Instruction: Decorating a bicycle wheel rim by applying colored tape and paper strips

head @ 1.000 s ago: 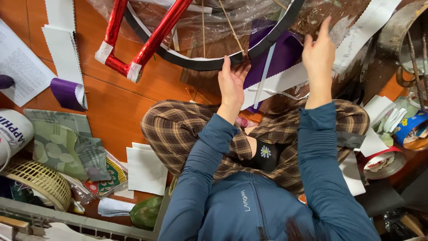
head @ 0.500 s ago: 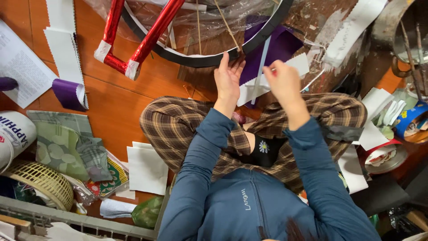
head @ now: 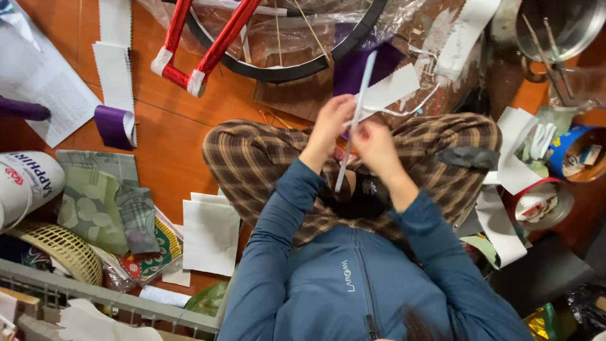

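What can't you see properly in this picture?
- Black hoop: its top is cut off by the head view's upper edge.
- Left hand and right hand: blurred, so their grip on the white strip is unclear.
- Metal bowl: cut off by the top edge.

Colours around the lap
Brown plaid trousers, blue jacket, white strip, red frame, purple paper, orange floor, green patterned cloth.
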